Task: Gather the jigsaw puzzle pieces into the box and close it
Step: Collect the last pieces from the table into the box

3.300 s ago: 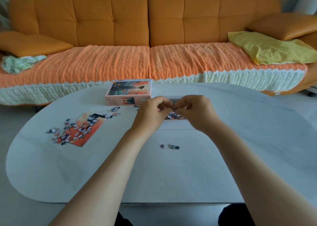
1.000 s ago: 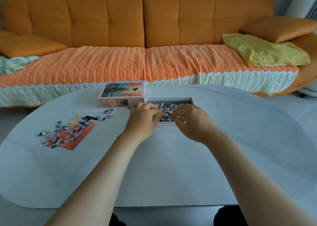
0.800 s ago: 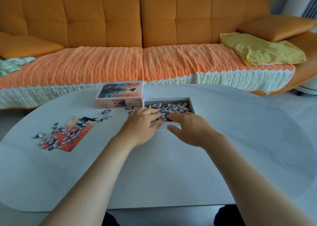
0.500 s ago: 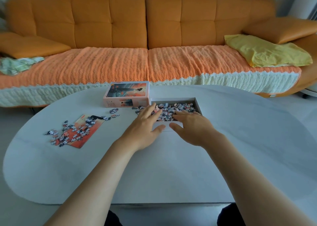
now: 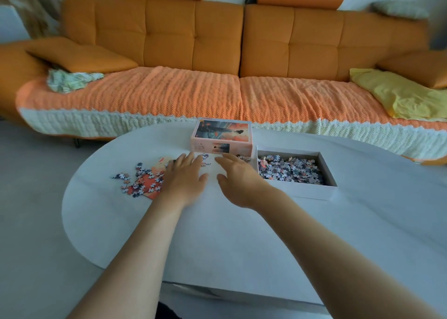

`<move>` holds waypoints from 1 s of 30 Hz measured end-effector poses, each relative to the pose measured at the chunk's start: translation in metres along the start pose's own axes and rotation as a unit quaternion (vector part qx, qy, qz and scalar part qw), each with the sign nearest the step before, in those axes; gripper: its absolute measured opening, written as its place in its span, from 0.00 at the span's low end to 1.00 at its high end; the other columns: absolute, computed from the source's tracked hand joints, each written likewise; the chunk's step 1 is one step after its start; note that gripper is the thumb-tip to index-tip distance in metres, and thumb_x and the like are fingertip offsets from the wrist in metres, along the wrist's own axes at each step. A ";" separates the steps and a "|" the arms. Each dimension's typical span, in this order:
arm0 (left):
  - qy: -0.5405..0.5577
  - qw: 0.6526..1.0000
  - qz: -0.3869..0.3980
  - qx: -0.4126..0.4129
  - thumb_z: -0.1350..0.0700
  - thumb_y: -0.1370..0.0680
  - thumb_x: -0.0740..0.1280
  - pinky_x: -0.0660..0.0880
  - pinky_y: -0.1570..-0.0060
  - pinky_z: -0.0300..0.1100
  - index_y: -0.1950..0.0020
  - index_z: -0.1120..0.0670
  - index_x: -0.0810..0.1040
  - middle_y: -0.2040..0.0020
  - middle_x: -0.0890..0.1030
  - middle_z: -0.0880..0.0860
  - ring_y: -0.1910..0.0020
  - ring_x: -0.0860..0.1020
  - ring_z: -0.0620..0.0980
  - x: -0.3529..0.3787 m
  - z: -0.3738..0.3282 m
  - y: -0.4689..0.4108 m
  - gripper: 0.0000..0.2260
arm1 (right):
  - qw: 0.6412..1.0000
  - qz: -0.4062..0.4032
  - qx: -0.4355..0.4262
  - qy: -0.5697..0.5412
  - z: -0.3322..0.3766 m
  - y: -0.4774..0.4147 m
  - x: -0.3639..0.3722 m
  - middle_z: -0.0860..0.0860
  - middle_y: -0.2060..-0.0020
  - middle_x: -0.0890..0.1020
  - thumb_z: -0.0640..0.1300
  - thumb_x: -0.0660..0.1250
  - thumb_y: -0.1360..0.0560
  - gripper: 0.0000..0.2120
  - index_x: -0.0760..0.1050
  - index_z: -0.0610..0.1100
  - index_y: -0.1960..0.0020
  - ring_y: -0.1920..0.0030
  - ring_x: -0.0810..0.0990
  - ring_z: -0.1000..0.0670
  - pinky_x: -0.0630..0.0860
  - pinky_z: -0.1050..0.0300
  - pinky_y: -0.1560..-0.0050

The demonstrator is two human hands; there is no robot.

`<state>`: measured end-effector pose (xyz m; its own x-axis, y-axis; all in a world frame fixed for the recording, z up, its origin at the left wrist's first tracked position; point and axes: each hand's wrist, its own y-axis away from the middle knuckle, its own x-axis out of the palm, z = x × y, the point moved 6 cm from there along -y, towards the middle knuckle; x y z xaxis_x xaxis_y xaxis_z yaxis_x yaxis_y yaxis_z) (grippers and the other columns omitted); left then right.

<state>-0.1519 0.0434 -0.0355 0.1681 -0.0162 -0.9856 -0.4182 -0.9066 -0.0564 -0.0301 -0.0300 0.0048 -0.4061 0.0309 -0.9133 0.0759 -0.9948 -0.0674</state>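
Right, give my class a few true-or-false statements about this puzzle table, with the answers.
1. The white box holds puzzle pieces. True.
2. The cover sits on the white box. False: the lid lies beside it on the table.
3. The left hand and right hand both have straight, spread fingers. True.
4. Every piece is packed away. False: loose pieces lie on the table by the left hand.
5. The right hand is inside the white box. False: it is over the table, left of the white box.
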 end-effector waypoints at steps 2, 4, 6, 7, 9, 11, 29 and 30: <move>-0.001 0.999 0.044 -0.020 0.43 0.18 0.51 0.48 0.25 0.56 0.21 0.49 0.52 0.20 0.49 0.53 0.22 0.47 0.55 0.008 0.018 0.002 0.27 | 0.997 0.049 0.037 0.045 -0.002 -0.021 0.017 0.44 0.22 0.54 0.50 0.55 0.19 0.28 0.54 0.43 0.23 0.23 0.52 0.42 0.53 0.47 0.24; -0.001 0.998 0.057 -0.019 0.41 0.18 0.50 0.46 0.25 0.57 0.20 0.48 0.50 0.19 0.47 0.53 0.21 0.45 0.55 0.011 0.028 0.005 0.28 | 0.994 0.062 0.035 0.079 -0.004 -0.040 0.027 0.47 0.21 0.50 0.53 0.54 0.19 0.30 0.51 0.44 0.22 0.22 0.47 0.45 0.51 0.45 0.23; 0.004 0.999 0.052 -0.001 0.40 0.18 0.50 0.45 0.25 0.57 0.20 0.46 0.51 0.19 0.48 0.51 0.21 0.46 0.54 0.012 0.030 0.006 0.27 | 0.994 0.074 0.007 0.086 0.002 -0.054 0.036 0.48 0.21 0.48 0.53 0.54 0.19 0.30 0.50 0.44 0.21 0.22 0.45 0.48 0.49 0.47 0.23; 0.010 0.999 0.045 0.016 0.41 0.18 0.51 0.46 0.25 0.56 0.21 0.45 0.52 0.20 0.51 0.51 0.22 0.48 0.54 0.011 0.030 0.005 0.26 | 0.992 0.084 -0.010 0.089 0.007 -0.058 0.041 0.47 0.21 0.48 0.52 0.53 0.19 0.29 0.50 0.45 0.21 0.22 0.45 0.48 0.48 0.48 0.23; 0.048 0.997 0.027 0.057 0.44 0.19 0.54 0.49 0.25 0.52 0.23 0.44 0.62 0.22 0.61 0.50 0.23 0.57 0.54 0.009 0.031 0.004 0.23 | 0.990 0.100 -0.029 0.100 0.015 -0.062 0.049 0.47 0.21 0.50 0.51 0.51 0.19 0.28 0.51 0.45 0.21 0.22 0.46 0.48 0.48 0.50 0.23; 0.122 0.988 0.002 0.089 0.46 0.22 0.54 0.54 0.26 0.50 0.34 0.44 0.75 0.33 0.75 0.48 0.31 0.68 0.53 0.001 0.033 0.007 0.20 | 0.992 0.083 -0.029 0.090 0.016 -0.064 0.052 0.47 0.23 0.57 0.50 0.51 0.19 0.25 0.59 0.45 0.24 0.23 0.54 0.47 0.53 0.50 0.24; 0.108 0.992 -0.062 -0.032 0.28 0.35 0.48 0.51 0.30 0.43 0.31 0.38 0.71 0.26 0.66 0.43 0.26 0.60 0.45 -0.019 0.106 0.070 0.37 | 0.986 0.068 -0.107 0.105 0.065 -0.059 0.081 0.50 0.22 0.56 0.55 0.49 0.17 0.24 0.57 0.49 0.23 0.23 0.52 0.48 0.50 0.51 0.24; 0.106 0.989 -0.098 -0.030 0.29 0.33 0.48 0.52 0.32 0.43 0.33 0.39 0.74 0.27 0.68 0.42 0.27 0.61 0.44 -0.026 0.108 0.071 0.34 | 0.986 0.064 -0.105 0.108 0.061 -0.056 0.078 0.50 0.22 0.55 0.55 0.48 0.17 0.24 0.57 0.49 0.23 0.23 0.51 0.49 0.49 0.52 0.24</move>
<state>-0.2829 0.0249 -0.0312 0.4264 0.0801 -0.9010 -0.3070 -0.9241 -0.2275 -0.1214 0.0223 -0.0385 -0.1785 -0.0511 -0.9826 0.3104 -0.9506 -0.0069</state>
